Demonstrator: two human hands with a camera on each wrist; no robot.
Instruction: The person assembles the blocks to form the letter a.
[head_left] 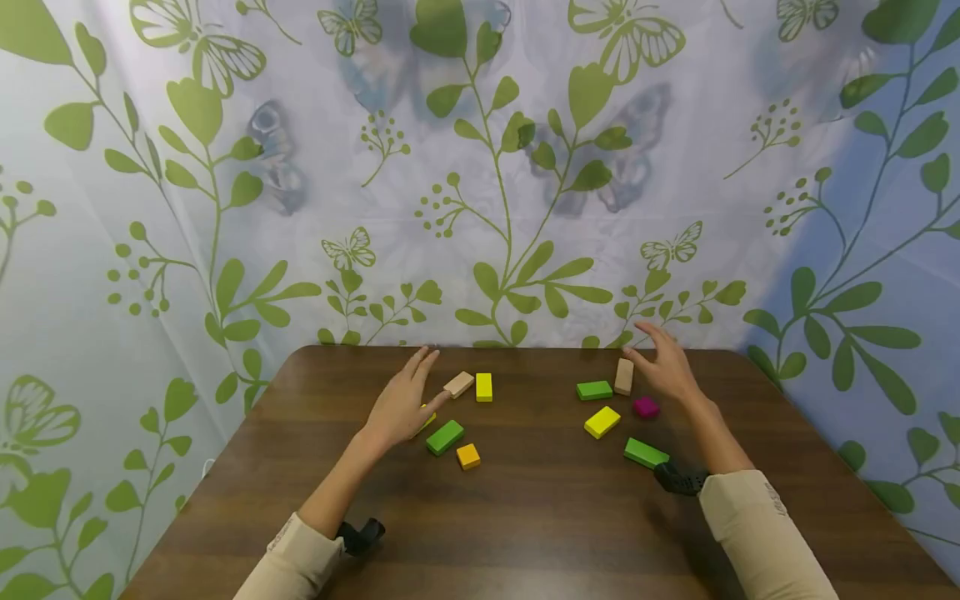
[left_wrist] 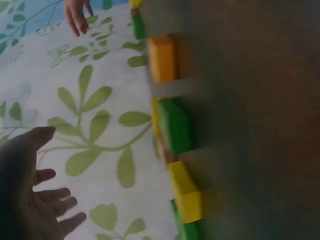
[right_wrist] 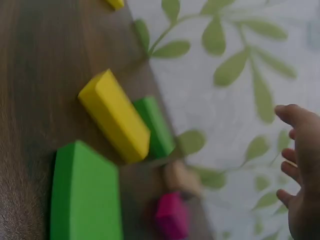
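My left hand (head_left: 400, 406) is held above the left group of blocks, fingers extended and holding nothing. It partly covers a yellow block (head_left: 427, 417). Close by lie a green block (head_left: 446, 437), an orange cube (head_left: 468, 457), a natural wood block (head_left: 459, 384) and another yellow block (head_left: 483, 387). Over the right group my right hand (head_left: 666, 367) is raised with spread fingers, also holding nothing. Near it are a wood block (head_left: 624, 377), a magenta block (head_left: 646, 407), a green block (head_left: 594, 390), a yellow block (head_left: 602, 422) and a larger-looking green block (right_wrist: 85, 195).
The blocks lie on a dark brown wooden table (head_left: 525, 517). Behind its far edge hangs a white curtain (head_left: 420, 292) printed with green leaves and butterflies. A black wrist device (head_left: 362, 537) sits at the left cuff, and another black device (head_left: 680, 479) at the right.
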